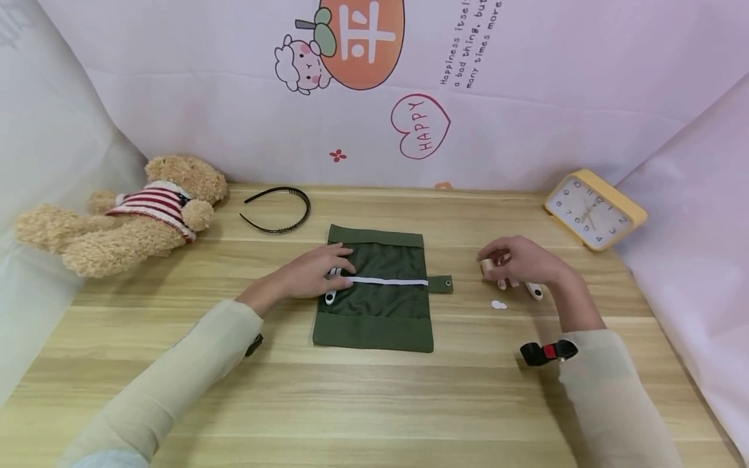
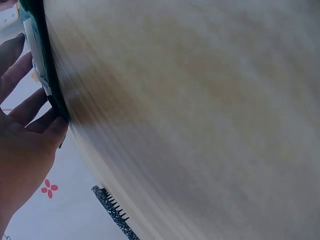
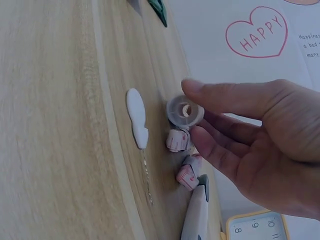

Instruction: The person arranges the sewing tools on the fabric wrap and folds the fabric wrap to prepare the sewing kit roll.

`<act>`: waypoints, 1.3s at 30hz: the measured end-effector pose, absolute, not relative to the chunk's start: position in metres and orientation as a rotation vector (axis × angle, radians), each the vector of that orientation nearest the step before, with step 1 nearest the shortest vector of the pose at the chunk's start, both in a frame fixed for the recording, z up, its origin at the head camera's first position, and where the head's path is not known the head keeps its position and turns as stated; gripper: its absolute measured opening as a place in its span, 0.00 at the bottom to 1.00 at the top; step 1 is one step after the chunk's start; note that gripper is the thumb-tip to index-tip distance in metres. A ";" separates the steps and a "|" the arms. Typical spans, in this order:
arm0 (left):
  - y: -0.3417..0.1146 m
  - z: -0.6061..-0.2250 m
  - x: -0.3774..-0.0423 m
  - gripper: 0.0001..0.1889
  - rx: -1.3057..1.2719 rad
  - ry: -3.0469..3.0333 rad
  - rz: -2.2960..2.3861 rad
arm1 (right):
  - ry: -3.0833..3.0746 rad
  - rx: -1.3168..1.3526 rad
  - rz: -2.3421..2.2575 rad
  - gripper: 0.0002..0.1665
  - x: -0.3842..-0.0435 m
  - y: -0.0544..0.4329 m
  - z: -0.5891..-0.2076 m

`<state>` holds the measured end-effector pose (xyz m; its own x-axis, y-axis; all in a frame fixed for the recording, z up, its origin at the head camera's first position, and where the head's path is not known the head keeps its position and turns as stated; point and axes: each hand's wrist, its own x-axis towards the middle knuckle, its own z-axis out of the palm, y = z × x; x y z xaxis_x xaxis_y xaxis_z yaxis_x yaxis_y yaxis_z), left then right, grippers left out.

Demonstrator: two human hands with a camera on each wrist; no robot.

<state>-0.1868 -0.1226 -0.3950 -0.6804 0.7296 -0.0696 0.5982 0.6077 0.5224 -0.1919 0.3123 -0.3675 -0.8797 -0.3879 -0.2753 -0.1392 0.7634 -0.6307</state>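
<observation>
A dark green fabric roll-up pouch [image 1: 374, 333] lies unfolded, with a white elastic strap [image 1: 386, 281] across its middle. My left hand [image 1: 318, 270] rests on its left side, fingers spread and nearly straight over the strap. Under that hand a white-handled tool [image 1: 330, 296] sits at the strap, partly hidden by the fingers. Between thumb and fingers my right hand [image 1: 521, 260] pinches a small round spool [image 3: 176, 111] with a hole in its centre. Close by are a white needle threader [image 3: 136, 115], two small pink-and-white rolls [image 3: 178, 140] and another white-handled tool [image 3: 196, 215].
A teddy bear [image 1: 152, 208] in a striped shirt lies at the back left, beside a black headband [image 1: 307, 208]. A yellow clock [image 1: 597, 208] stands at the back right. The pouch's snap tab [image 1: 440, 285] points right. A printed cloth [image 1: 363, 130] hangs behind the table.
</observation>
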 end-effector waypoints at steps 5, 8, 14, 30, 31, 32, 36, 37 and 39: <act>-0.123 -0.396 -0.188 0.14 1.093 2.563 0.687 | 2.610 -0.383 -0.813 0.21 -0.194 0.308 -0.366; -0.122 -0.396 -0.188 0.11 1.096 2.565 0.688 | 2.612 -0.360 -0.821 0.20 -0.194 0.307 -0.366; -0.121 -0.396 -0.188 0.06 1.100 2.566 0.697 | 2.646 -0.370 -0.855 0.22 -0.195 0.302 -0.362; -0.123 -0.397 -0.189 0.05 1.072 2.537 0.750 | 2.656 -0.503 -1.039 0.22 -0.204 0.272 -0.360; -0.123 -0.396 -0.189 0.05 1.062 2.534 0.755 | 2.645 -0.508 -1.059 0.22 -0.205 0.270 -0.361; -0.123 -0.396 -0.188 0.05 1.052 2.530 0.760 | 2.634 -0.514 -1.078 0.22 -0.206 0.267 -0.361; -0.123 -0.393 -0.187 0.07 1.019 2.517 0.774 | 2.592 -0.530 -1.143 0.22 -0.209 0.255 -0.362; -0.123 -0.392 -0.187 0.07 1.016 2.515 0.776 | 2.580 -0.535 -1.154 0.22 -0.210 0.251 -0.363; -0.123 -0.392 -0.187 0.07 1.011 2.512 0.779 | 2.558 -0.546 -1.173 0.22 -0.212 0.244 -0.363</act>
